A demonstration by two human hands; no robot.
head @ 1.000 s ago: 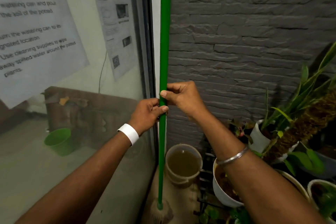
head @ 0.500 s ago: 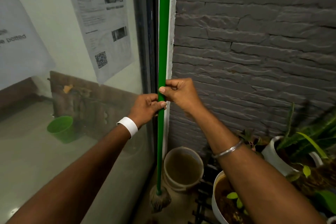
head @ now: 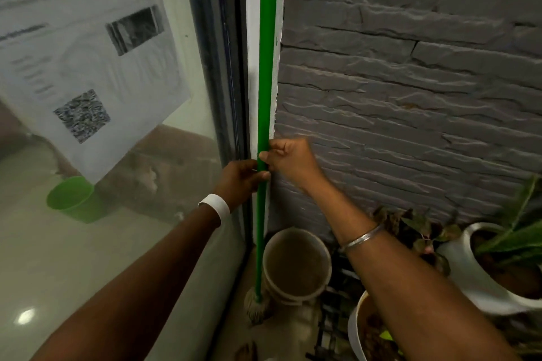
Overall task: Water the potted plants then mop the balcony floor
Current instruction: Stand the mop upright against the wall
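Green mop handle upright in the corner, against the white strip between the glass door frame and the grey stone wall, likely so it stands unaided. Left hand and right hand both pinched on the shaft at mid-height, fingers closed around it, probably steadying it. String mop head down on the floor, touching the bucket of murky water. White potted plants near, to the right.
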